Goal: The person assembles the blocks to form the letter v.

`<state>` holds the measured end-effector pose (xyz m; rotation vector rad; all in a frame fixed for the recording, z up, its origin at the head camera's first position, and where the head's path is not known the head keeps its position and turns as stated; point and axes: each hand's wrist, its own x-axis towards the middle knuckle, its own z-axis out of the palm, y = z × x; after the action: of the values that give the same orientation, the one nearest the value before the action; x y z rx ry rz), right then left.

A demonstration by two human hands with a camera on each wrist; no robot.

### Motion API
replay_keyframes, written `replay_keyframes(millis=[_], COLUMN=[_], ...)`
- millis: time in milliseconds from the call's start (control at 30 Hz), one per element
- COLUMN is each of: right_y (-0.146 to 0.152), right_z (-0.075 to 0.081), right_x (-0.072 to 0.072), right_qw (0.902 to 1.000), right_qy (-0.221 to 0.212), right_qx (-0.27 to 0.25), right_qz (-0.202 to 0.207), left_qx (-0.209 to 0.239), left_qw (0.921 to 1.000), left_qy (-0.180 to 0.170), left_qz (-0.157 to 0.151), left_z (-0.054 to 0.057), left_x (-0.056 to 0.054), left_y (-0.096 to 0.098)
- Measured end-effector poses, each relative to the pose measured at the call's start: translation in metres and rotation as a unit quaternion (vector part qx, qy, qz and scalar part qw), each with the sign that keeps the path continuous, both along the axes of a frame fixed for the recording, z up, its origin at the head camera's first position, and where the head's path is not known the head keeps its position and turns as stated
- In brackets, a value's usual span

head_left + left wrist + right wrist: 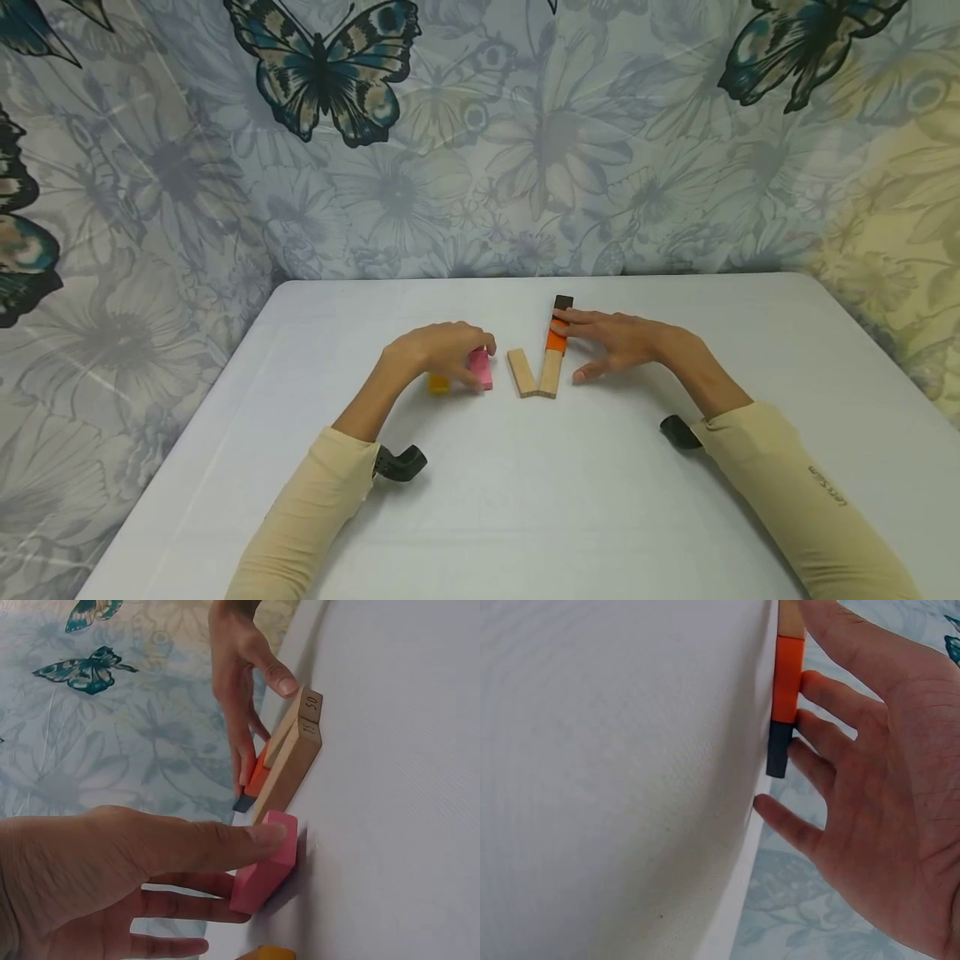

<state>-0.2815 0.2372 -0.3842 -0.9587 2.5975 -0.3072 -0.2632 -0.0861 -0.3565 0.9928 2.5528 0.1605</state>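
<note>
My left hand [442, 350] pinches a pink block [268, 862] between thumb and fingertips, low over the white table. Behind that hand a yellow block [438, 384] lies partly hidden. Two plain wooden blocks lie in a V, the left one [521, 372] tilted and the right one [551, 373] meeting it at the near end; printed numbers show on their ends in the left wrist view. An orange block [787, 679] and a black block [778, 750] continue the right arm of the V in line. With fingers spread, my right hand [626, 340] touches the orange and black blocks from the right.
The white table [480, 517] reaches back to a hanging cloth [465, 183] printed with flowers and butterflies. A black wrist mount [401, 463] sticks out below the left sleeve, and another [680, 432] below the right sleeve.
</note>
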Motion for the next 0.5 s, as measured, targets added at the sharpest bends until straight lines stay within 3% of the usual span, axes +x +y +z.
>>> replay_keyframes(millis=[267, 500], right_y=[0.006, 0.004], right_z=[0.001, 0.0], right_x=[0.002, 0.001], right_qw=[1.0, 0.9999], right_qy=[0.009, 0.004], right_qx=[-0.001, -0.007], right_qz=[0.003, 0.008], left_qx=[0.024, 0.057], left_qw=[0.9996, 0.9982], left_qy=[0.014, 0.019], left_qz=[0.008, 0.005], left_z=[0.014, 0.029], left_x=[-0.004, -0.018], left_y=[0.004, 0.007])
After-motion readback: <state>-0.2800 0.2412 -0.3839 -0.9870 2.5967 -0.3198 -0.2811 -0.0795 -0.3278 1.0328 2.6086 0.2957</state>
